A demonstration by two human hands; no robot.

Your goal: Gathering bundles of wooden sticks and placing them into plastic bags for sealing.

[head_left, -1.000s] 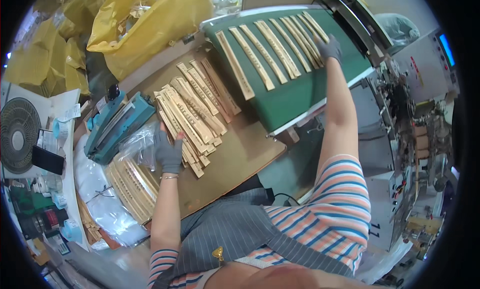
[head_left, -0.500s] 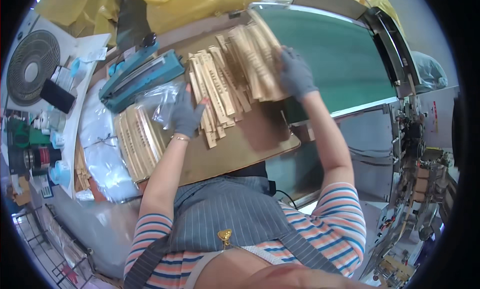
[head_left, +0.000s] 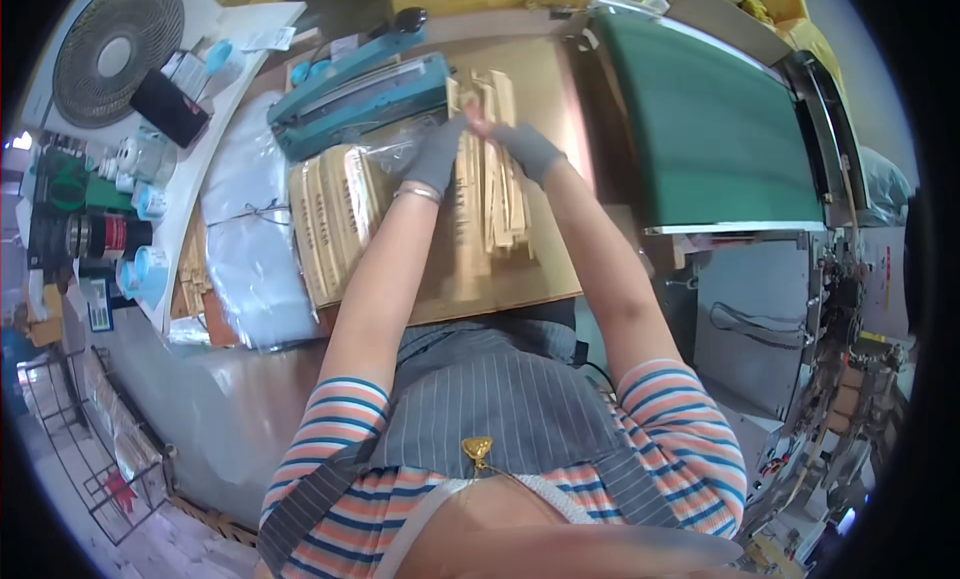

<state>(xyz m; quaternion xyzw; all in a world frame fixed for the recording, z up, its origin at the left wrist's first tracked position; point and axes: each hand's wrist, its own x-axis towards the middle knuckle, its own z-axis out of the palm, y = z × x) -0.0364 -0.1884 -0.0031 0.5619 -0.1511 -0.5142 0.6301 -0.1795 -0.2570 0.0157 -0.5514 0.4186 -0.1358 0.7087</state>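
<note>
A loose pile of slim tan packets (head_left: 492, 194), some with dark print, lies on the brown board between my forearms. My left hand (head_left: 438, 155), in a grey fingerless glove, is at the pile's upper left. From the right, my right hand (head_left: 528, 149), gloved the same way, reaches over the far part of the pile. The fingertips of both hands come close together there. They are blurred and partly hidden, so I cannot make out their grip. Left of my left forearm is a neat row of similar packets (head_left: 335, 219), with clear plastic film (head_left: 395, 157) at its far end.
A teal bag sealer (head_left: 365, 104) stands beyond the packets. Stacked clear plastic bags (head_left: 245, 234) lie left of the row. A green conveyor belt (head_left: 720, 129) is at the right. On the left white shelf are a fan (head_left: 118, 54) and a phone (head_left: 170, 109).
My right hand has carried its bundle from beside the green belt leftward to the pile. My left hand has moved up toward the pile's far end. The whole view has shifted.
</note>
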